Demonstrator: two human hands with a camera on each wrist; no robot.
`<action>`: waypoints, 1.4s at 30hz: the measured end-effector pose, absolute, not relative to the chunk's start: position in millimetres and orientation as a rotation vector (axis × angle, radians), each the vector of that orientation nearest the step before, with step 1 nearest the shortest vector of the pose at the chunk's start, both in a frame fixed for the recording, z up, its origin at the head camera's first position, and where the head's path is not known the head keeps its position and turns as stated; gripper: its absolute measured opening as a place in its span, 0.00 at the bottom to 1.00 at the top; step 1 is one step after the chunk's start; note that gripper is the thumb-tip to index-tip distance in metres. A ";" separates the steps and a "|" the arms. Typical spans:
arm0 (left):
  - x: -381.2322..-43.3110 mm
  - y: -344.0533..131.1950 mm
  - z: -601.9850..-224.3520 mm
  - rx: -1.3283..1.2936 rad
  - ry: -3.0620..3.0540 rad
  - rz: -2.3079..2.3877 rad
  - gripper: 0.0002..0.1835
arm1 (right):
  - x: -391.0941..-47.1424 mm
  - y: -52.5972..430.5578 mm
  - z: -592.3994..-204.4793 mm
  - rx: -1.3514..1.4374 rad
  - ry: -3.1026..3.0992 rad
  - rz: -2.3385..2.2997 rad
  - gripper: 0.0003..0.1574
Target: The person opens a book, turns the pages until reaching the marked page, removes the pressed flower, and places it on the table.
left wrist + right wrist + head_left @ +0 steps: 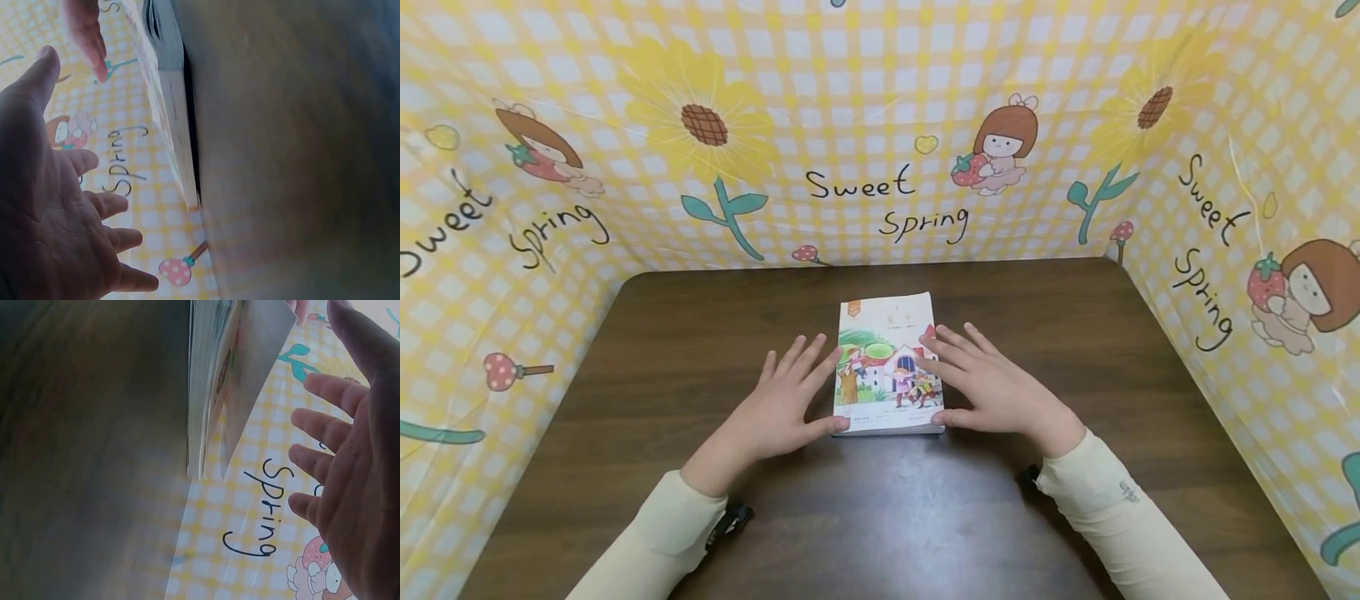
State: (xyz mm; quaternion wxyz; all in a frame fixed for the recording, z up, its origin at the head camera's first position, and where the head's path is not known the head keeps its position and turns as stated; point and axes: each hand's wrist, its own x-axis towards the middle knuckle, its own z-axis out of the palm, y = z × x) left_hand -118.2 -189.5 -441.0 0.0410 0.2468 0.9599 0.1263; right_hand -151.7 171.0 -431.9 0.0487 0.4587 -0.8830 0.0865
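Note:
A thick paperback book (887, 367) lies on the brown table with its illustrated cover up: a white house, trees and small figures. My left hand (782, 404) is at its left side, fingers spread and thumb tip overlapping the lower left corner in the head view. On the opposite side, my right hand (992, 387) has its fingers spread, with fingertips overlapping the cover's right edge. Both wrist views show the palms raised beside the book, gripping nothing. The left wrist view shows the book's spine (181, 131). In the right wrist view the cover (256, 375) stands slightly lifted from the pages.
Yellow-and-white checked cloth (865, 100) with flowers, cartoon girls and "Sweet Spring" lettering walls in the table (700, 333) at the back and both sides. Dark bands show at the left cuff (727, 527) and the right cuff (1030, 479).

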 end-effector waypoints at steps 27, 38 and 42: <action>-122.7 -125.9 -444.3 0.833 2.811 0.275 0.54 | -150.3 168.2 -447.3 1.499 -2.815 0.217 0.40; -123.0 -108.2 -446.4 0.912 2.779 0.291 0.54 | -152.0 166.7 -443.9 1.521 -2.722 0.205 0.28; -123.7 -104.9 -447.5 0.916 2.766 0.291 0.49 | -151.7 165.5 -443.4 1.520 -2.685 0.200 0.26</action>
